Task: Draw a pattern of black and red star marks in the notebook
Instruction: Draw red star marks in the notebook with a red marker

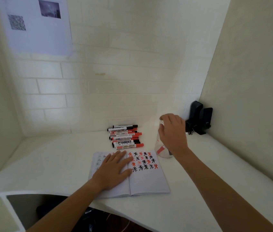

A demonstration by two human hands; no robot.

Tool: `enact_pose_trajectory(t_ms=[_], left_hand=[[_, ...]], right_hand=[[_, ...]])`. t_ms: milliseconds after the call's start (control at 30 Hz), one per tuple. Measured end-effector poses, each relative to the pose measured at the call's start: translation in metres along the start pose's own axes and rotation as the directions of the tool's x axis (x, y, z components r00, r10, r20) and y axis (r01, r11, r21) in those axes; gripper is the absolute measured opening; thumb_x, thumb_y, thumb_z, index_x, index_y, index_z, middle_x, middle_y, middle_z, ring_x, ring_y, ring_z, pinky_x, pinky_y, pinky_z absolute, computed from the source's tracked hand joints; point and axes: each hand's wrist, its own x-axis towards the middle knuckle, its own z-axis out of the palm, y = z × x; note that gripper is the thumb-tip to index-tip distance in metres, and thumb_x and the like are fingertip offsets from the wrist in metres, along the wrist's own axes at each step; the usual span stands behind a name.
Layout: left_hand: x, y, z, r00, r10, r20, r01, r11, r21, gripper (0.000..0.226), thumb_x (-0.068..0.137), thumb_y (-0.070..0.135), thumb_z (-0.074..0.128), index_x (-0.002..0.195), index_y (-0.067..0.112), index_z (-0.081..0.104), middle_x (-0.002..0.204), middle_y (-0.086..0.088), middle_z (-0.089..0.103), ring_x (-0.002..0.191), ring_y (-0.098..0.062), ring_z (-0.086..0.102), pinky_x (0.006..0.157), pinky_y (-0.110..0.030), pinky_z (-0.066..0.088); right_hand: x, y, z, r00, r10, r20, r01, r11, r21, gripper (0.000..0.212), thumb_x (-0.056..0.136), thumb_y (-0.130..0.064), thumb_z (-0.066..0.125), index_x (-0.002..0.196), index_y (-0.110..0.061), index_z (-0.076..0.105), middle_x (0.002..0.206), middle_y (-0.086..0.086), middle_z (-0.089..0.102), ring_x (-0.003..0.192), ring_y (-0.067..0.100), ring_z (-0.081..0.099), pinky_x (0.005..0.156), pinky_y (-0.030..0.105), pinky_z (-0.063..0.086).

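Four rows of black and red stars already fill the top of the notebook, open near the desk's front edge. Left hand lies flat, fingers straight, pinning the pages. Right hand curls over a clear cup with a red marker inside; whether it grips, I can't tell. Spare markers wait by the back wall.
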Motion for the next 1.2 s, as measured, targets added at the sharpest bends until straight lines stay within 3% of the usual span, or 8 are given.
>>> enact_pose_trajectory(t_ms=[67,133,233,333,733,900,1067,1200], left_hand=[[0.000,0.001,0.000,1.000,-0.001,-0.006,0.001,1.000,-0.006,0.078,0.084,0.082,0.002,0.155,0.051,0.013,0.168,0.013,0.002,0.154,-0.009,-0.008,0.124,-0.037,-0.006],[0.000,0.002,-0.001,1.000,-0.004,-0.008,0.004,1.000,-0.014,0.079,0.084,0.082,0.004,0.155,0.051,0.014,0.168,0.014,0.003,0.154,-0.009,-0.007,0.124,-0.036,-0.006],[-0.001,0.002,-0.002,1.000,-0.011,-0.010,0.011,1.000,-0.016,0.074,0.086,0.080,0.010,0.155,0.051,0.016,0.167,0.014,0.004,0.154,-0.010,-0.006,0.124,-0.036,-0.007],[0.000,0.002,-0.001,1.000,-0.016,-0.018,0.015,1.000,-0.017,0.064,0.095,0.074,0.024,0.155,0.051,0.017,0.167,0.014,0.005,0.154,-0.010,-0.005,0.124,-0.036,-0.007],[0.003,-0.001,0.002,0.999,-0.009,-0.053,0.009,1.000,-0.011,0.061,0.096,0.070,0.032,0.153,0.050,0.024,0.166,0.012,0.013,0.153,-0.011,0.004,0.124,-0.039,-0.003],[0.001,0.001,0.000,0.998,-0.006,-0.057,0.003,0.999,-0.043,0.061,0.097,0.068,0.035,0.154,0.050,0.023,0.167,0.012,0.013,0.154,-0.012,0.004,0.124,-0.037,-0.003],[0.000,0.002,-0.002,0.997,-0.015,-0.080,0.004,0.990,-0.139,0.064,0.096,0.067,0.042,0.154,0.046,0.025,0.164,0.013,0.020,0.153,-0.010,0.009,0.125,-0.037,0.002],[-0.001,0.003,-0.001,0.961,0.001,-0.276,-0.057,0.979,-0.198,0.055,0.094,0.063,0.049,0.142,0.038,0.044,0.139,0.015,0.050,0.131,-0.007,0.043,0.118,-0.040,0.026]], right_hand=[[-0.005,-0.017,0.006,0.988,-0.154,0.020,0.151,0.982,0.116,0.016,0.090,-0.003,0.065,0.104,-0.010,0.069,0.102,0.004,0.068,0.095,0.021,0.062,0.089,0.036,0.053],[-0.010,-0.033,0.021,0.962,-0.232,0.147,0.201,0.960,0.197,0.015,0.093,-0.003,0.064,0.104,-0.010,0.070,0.100,0.004,0.070,0.091,0.019,0.063,0.086,0.036,0.057],[-0.020,-0.048,0.056,0.905,-0.162,0.393,0.093,0.978,0.189,0.020,0.099,-0.007,0.059,0.116,-0.014,0.069,0.109,0.002,0.070,0.099,0.019,0.061,0.089,0.036,0.055],[-0.026,-0.053,0.084,0.865,-0.108,0.490,0.039,0.988,0.149,0.031,0.099,-0.004,0.056,0.124,-0.018,0.068,0.116,0.001,0.069,0.103,0.020,0.060,0.089,0.037,0.055],[-0.031,-0.054,0.108,0.787,-0.047,0.615,0.025,0.999,0.045,0.021,0.102,-0.021,0.056,0.119,-0.015,0.066,0.118,0.004,0.059,0.108,0.024,0.060,0.088,0.037,0.052],[-0.035,-0.054,0.096,0.819,-0.012,0.574,-0.009,0.999,0.033,0.020,0.103,-0.024,0.059,0.120,-0.014,0.063,0.117,0.003,0.060,0.104,0.021,0.060,0.083,0.032,0.051],[-0.047,-0.067,0.061,0.900,0.109,0.422,-0.237,0.934,0.266,0.012,0.103,-0.021,0.055,0.111,-0.013,0.052,0.086,-0.002,0.059,0.070,0.015,0.058,0.060,0.023,0.042],[-0.069,-0.077,0.027,0.799,0.200,0.566,-0.540,0.652,0.532,0.010,0.097,-0.021,0.066,0.101,-0.018,0.057,0.076,0.000,0.070,0.063,0.011,0.068,0.056,0.019,0.054]])
